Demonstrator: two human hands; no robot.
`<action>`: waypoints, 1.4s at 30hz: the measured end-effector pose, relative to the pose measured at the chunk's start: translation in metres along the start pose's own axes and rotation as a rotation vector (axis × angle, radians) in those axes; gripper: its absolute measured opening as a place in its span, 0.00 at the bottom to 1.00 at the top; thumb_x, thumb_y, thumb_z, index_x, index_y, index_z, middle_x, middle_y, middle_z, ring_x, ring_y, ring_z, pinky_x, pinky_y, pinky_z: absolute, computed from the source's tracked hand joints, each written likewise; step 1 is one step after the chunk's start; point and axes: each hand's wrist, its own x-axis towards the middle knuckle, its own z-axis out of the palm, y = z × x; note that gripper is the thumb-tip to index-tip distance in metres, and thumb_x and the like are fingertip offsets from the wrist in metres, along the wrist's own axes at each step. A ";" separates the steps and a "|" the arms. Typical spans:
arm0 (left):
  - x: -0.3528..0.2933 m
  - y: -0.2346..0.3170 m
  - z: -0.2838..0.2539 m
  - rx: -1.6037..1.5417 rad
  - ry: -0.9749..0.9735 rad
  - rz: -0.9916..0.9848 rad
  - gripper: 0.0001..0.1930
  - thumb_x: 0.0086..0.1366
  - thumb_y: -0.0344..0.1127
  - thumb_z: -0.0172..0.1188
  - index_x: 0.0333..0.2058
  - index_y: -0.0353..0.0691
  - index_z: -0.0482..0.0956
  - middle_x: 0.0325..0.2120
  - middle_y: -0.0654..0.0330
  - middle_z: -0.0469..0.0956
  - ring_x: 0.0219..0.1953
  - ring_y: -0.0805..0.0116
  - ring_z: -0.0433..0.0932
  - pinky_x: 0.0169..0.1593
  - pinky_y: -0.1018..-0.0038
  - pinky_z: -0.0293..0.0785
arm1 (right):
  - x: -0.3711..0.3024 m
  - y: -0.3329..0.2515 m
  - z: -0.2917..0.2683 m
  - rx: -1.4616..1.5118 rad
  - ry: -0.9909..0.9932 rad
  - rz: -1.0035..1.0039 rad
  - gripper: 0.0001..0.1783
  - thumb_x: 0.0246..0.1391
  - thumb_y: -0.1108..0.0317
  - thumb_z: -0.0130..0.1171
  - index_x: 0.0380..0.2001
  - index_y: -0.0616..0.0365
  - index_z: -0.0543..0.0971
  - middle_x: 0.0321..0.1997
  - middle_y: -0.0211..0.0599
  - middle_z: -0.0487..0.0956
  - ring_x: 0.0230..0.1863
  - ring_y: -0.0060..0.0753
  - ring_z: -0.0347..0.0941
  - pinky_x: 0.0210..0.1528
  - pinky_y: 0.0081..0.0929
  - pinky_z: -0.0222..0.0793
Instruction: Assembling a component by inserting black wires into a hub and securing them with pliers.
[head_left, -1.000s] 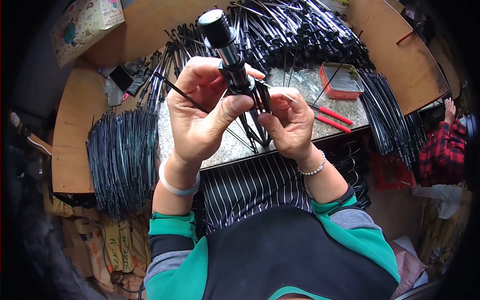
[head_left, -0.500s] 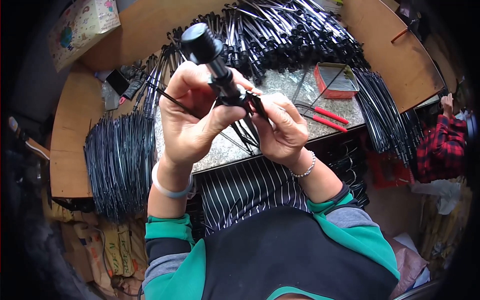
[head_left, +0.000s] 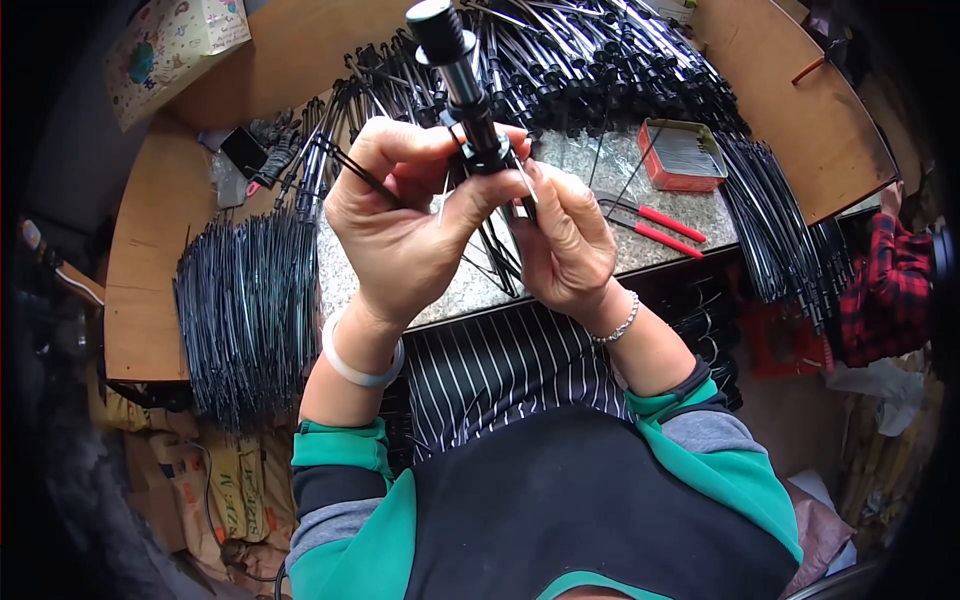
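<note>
In front of me my left hand (head_left: 405,235) is closed around an umbrella frame (head_left: 463,85), its dark metal shaft tilted up and its ridged black cap at the top. Thumb and fingers grip it near the collar, where thin pale wire ends (head_left: 525,182) stick out. My right hand (head_left: 570,240) is closed just beside it, pinching a black rib at the collar. Its fingertips are partly hidden. Other slender black ribs (head_left: 495,255) hang below between the hands, and some stretch out to the left behind my left hand.
Shafts with black fittings (head_left: 590,70) are heaped across the back. Bundles of black ribs lie left (head_left: 245,310) and right (head_left: 770,220). Red-handled pliers (head_left: 668,232) and a red tin (head_left: 683,183) of thin pieces rest on the speckled tabletop (head_left: 345,280). A person's plaid sleeve (head_left: 880,280) is far right.
The umbrella frame's cap has moved up and to the right, with my left hand moving slightly right. Pale wire ends now show at the collar. My right hand stays close beside it.
</note>
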 end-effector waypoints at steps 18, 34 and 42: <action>0.002 -0.011 0.013 0.329 0.142 0.108 0.16 0.51 0.15 0.59 0.38 0.33 0.66 0.33 0.45 0.77 0.37 0.62 0.79 0.42 0.70 0.78 | -0.003 -0.001 0.012 -0.104 -0.034 0.076 0.29 0.50 0.78 0.53 0.55 0.74 0.60 0.42 0.55 0.73 0.36 0.45 0.75 0.35 0.29 0.73; 0.003 0.004 -0.021 0.121 0.017 0.066 0.43 0.45 0.22 0.68 0.56 0.38 0.50 0.39 0.54 0.71 0.38 0.70 0.73 0.46 0.76 0.70 | 0.005 0.005 -0.006 1.181 -0.249 0.767 0.22 0.56 0.68 0.51 0.53 0.66 0.65 0.36 0.43 0.76 0.38 0.31 0.74 0.44 0.27 0.70; 0.017 0.006 -0.024 -0.089 -0.240 -0.308 0.22 0.53 0.23 0.61 0.48 0.29 0.69 0.42 0.51 0.73 0.40 0.72 0.74 0.38 0.78 0.75 | 0.005 0.011 -0.006 1.053 -0.359 0.688 0.19 0.59 0.63 0.47 0.48 0.66 0.68 0.32 0.40 0.75 0.32 0.26 0.72 0.37 0.23 0.69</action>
